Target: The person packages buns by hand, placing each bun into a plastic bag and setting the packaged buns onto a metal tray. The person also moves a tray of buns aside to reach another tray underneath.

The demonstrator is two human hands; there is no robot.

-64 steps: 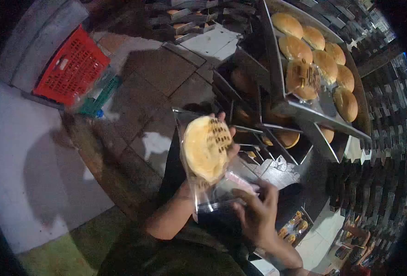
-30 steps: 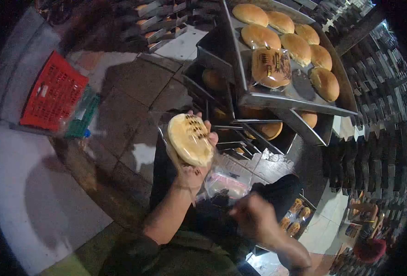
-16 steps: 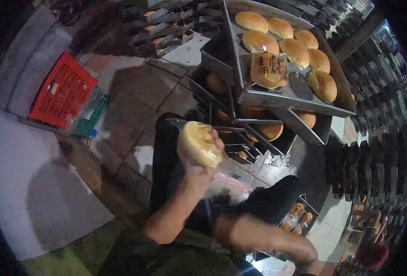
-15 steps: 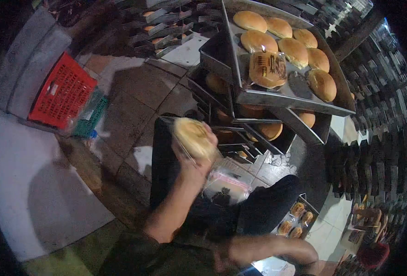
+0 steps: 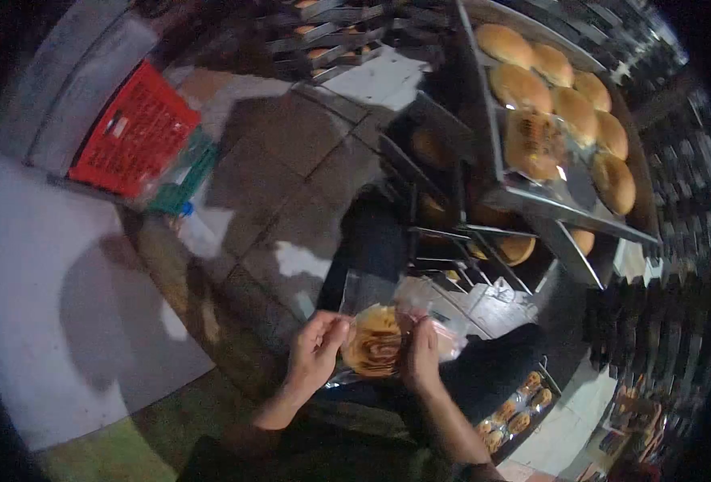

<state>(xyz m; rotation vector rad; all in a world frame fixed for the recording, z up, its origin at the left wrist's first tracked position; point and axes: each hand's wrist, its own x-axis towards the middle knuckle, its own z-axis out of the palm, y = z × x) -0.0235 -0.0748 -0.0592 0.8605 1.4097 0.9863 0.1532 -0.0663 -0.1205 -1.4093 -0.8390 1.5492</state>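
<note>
Both hands close on one bagged bun (image 5: 373, 351) low in the near middle of the scene: the left hand (image 5: 314, 358) pinches the clear bag's left edge, and the right hand (image 5: 421, 363) grips its right edge, so the bun lies directly between them, equally near to each. The bag's open mouth seems to point up and far, though blur hides it. Beyond, far right, a metal tray (image 5: 532, 199) carries more buns (image 5: 564, 104).

A single head-worn camera looks steeply down and forward with a wide fisheye view, close above the left hand (image 5: 314, 356) and right hand (image 5: 421, 356), taking in the floor (image 5: 275, 153) and the bun tray (image 5: 532, 197) ahead.
</note>
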